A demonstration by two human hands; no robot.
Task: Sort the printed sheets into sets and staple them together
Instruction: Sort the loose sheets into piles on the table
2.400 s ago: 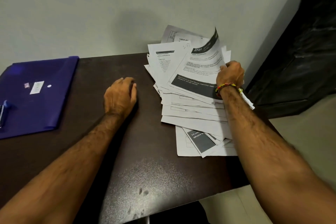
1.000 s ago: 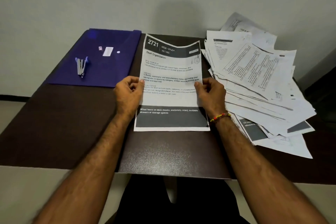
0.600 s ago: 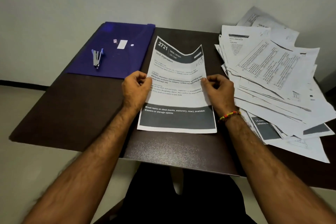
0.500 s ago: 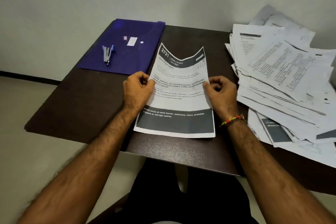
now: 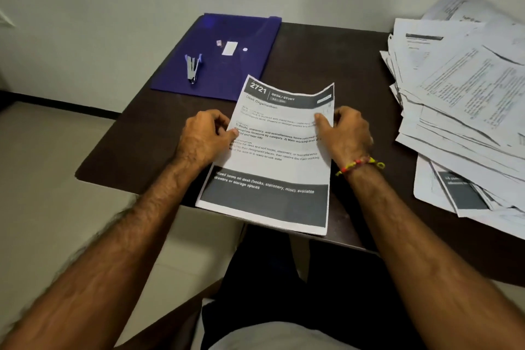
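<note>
A printed sheet set (image 5: 272, 156) headed "2721 Desk Organization" lies over the near edge of the dark table (image 5: 335, 60), its bottom hanging past the edge. My left hand (image 5: 203, 139) pinches its left edge. My right hand (image 5: 345, 133), with a beaded bracelet at the wrist, grips its right edge, thumb on top. A loose heap of printed sheets (image 5: 466, 105) covers the table's right side. A small stapler (image 5: 192, 68) rests on a purple folder (image 5: 224, 57) at the far left.
A pale wall stands right behind the table. The floor shows to the left and below. My lap in dark clothing sits under the table's near edge.
My right hand lifted the 2721 sheets off the heap and brought them to the table's middle, where both hands now hold them. They have slid toward me, past the near edge.
</note>
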